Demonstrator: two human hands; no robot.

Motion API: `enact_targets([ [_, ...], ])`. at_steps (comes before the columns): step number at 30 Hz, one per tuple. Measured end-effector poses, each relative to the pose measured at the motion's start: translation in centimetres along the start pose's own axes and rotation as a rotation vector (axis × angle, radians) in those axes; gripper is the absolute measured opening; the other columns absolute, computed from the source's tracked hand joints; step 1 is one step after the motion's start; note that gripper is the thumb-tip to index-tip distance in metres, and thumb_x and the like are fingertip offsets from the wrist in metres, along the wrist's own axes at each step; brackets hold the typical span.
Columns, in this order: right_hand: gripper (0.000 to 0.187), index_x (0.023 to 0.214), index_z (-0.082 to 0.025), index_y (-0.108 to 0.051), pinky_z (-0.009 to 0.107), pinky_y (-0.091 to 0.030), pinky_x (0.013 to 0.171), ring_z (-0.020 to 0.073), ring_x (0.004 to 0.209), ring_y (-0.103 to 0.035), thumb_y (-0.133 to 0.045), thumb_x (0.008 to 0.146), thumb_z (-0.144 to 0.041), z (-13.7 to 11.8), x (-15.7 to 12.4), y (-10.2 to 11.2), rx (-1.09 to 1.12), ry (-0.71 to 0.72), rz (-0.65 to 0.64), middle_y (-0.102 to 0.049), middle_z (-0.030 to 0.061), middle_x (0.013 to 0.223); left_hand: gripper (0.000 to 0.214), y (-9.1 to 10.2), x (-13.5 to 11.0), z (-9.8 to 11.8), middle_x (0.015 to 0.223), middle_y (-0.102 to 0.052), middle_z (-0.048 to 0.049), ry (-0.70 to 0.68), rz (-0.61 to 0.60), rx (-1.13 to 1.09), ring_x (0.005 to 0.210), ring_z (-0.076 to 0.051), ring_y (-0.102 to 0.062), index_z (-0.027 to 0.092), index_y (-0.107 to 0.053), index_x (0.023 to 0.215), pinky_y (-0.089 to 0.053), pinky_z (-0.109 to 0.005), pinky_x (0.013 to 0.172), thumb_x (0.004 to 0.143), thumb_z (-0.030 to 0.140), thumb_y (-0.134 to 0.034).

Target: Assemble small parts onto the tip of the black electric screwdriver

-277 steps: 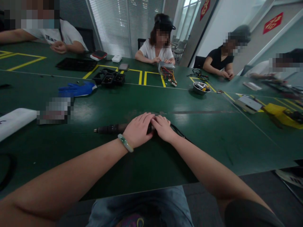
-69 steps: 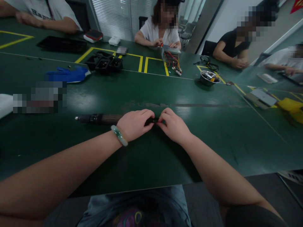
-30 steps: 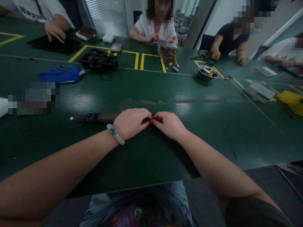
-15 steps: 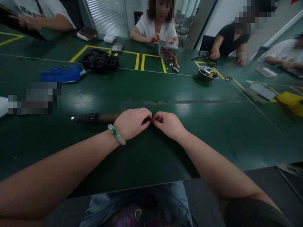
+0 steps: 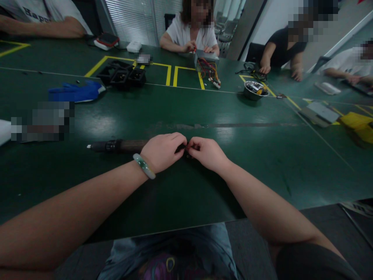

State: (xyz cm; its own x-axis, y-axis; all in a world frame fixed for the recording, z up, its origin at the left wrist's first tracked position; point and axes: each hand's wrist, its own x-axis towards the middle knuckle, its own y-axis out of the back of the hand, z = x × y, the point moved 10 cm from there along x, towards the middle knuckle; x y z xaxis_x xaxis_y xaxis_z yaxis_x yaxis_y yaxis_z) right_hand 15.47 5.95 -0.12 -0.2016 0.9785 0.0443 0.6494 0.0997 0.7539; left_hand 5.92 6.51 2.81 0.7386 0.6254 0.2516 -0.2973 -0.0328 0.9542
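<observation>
A long dark rod-shaped tool [image 5: 116,146] lies flat on the green table [image 5: 180,186], its metal tip pointing left. My left hand [image 5: 162,151], with a pale green bangle on the wrist, is closed over the tool's right end. My right hand [image 5: 206,153] meets it from the right, fingertips pinching the dark end or cord where the two hands touch. What lies under the fingers is hidden.
A blue glove [image 5: 74,91] and black trays [image 5: 122,75] lie at the far left. A metal bowl [image 5: 254,90], a power supply with coloured wires [image 5: 207,64] and yellow items [image 5: 358,125] sit further off. Several other people sit around the table's far side.
Over nine seconds the view dropped and my hands went from lying flat over the tool to pinching at its right end. In the last second they have barely moved.
</observation>
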Motion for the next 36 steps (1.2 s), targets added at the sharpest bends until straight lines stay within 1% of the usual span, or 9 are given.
enact_targets([
  [4, 0.011, 0.081, -0.022, -0.066, 0.022, -0.032, 0.059, 0.0093, 0.064, -0.051, -0.057, 0.086, -0.026, -0.24, -0.08, 0.07, -0.014, 0.023, 0.005, -0.064, -0.0031, 0.073, 0.018, 0.06, 0.03, 0.21, 0.108, -0.065, -0.0032, -0.02, -0.002, 0.003, 0.094, -0.021, -0.062, 0.021, -0.061, 0.102, -0.049, -0.035, 0.078, 0.088, 0.027, -0.052],
  [9, 0.016, 0.092, -0.023, -0.068, 0.023, -0.033, 0.059, 0.0105, 0.066, -0.053, -0.055, 0.089, -0.032, -0.07, -0.17, 0.29, 0.001, 0.0, 0.029, -0.065, -0.0017, 0.076, 0.02, -0.01, -0.03, 0.0, 0.111, -0.065, -0.0029, -0.021, 0.0, -0.003, 0.098, -0.021, -0.063, 0.022, -0.061, 0.105, -0.05, -0.035, 0.081, 0.088, 0.026, -0.051],
  [13, 0.015, 0.087, -0.022, -0.067, 0.023, -0.032, 0.058, 0.01, 0.064, -0.052, -0.054, 0.089, -0.03, 0.06, -0.01, 0.32, 0.012, 0.006, 0.042, -0.064, -0.0022, 0.074, 0.018, -0.1, -0.05, 0.0, 0.111, -0.065, -0.0036, -0.028, -0.004, -0.009, 0.099, -0.022, -0.063, 0.021, -0.061, 0.103, -0.05, -0.035, 0.083, 0.088, 0.025, -0.051],
  [17, 0.014, 0.085, -0.022, -0.066, 0.023, -0.031, 0.059, 0.0097, 0.063, -0.05, -0.054, 0.088, -0.028, 0.16, 0.1, 0.19, 0.023, 0.011, 0.031, -0.062, -0.0023, 0.073, 0.02, -0.04, -0.02, 0.06, 0.111, -0.065, -0.0044, -0.024, 0.003, -0.012, 0.097, -0.022, -0.063, 0.021, -0.06, 0.105, -0.05, -0.036, 0.081, 0.088, 0.026, -0.052],
  [23, 0.014, 0.081, -0.021, -0.066, 0.023, -0.029, 0.058, 0.0096, 0.061, -0.047, -0.055, 0.087, -0.027, -0.15, 0.11, 0.48, -0.03, 0.009, 0.054, -0.061, -0.0031, 0.07, 0.018, -0.06, 0.04, 0.0, 0.113, -0.065, -0.0047, -0.003, 0.005, 0.021, 0.096, -0.023, -0.064, 0.021, -0.061, 0.102, -0.051, -0.036, 0.076, 0.087, 0.027, -0.052],
  [30, 0.014, 0.083, -0.022, -0.068, 0.024, -0.031, 0.06, 0.0104, 0.063, -0.051, -0.055, 0.086, -0.026, -0.22, 0.17, 0.44, -0.021, 0.002, 0.059, -0.063, -0.0033, 0.072, 0.021, -0.05, 0.1, 0.1, 0.117, -0.065, -0.0055, -0.006, -0.004, 0.044, 0.1, -0.023, -0.064, 0.021, -0.062, 0.103, -0.052, -0.036, 0.078, 0.087, 0.026, -0.05],
  [36, 0.015, 0.081, -0.021, -0.067, 0.024, -0.033, 0.061, 0.0113, 0.065, -0.053, -0.055, 0.087, -0.027, -0.41, 0.0, 0.57, -0.027, -0.024, 0.1, -0.064, -0.0027, 0.072, 0.024, 0.1, 0.11, 0.08, 0.122, -0.063, -0.0061, 0.003, -0.002, 0.04, 0.1, -0.023, -0.064, 0.02, -0.062, 0.107, -0.052, -0.036, 0.078, 0.086, 0.026, -0.052],
])
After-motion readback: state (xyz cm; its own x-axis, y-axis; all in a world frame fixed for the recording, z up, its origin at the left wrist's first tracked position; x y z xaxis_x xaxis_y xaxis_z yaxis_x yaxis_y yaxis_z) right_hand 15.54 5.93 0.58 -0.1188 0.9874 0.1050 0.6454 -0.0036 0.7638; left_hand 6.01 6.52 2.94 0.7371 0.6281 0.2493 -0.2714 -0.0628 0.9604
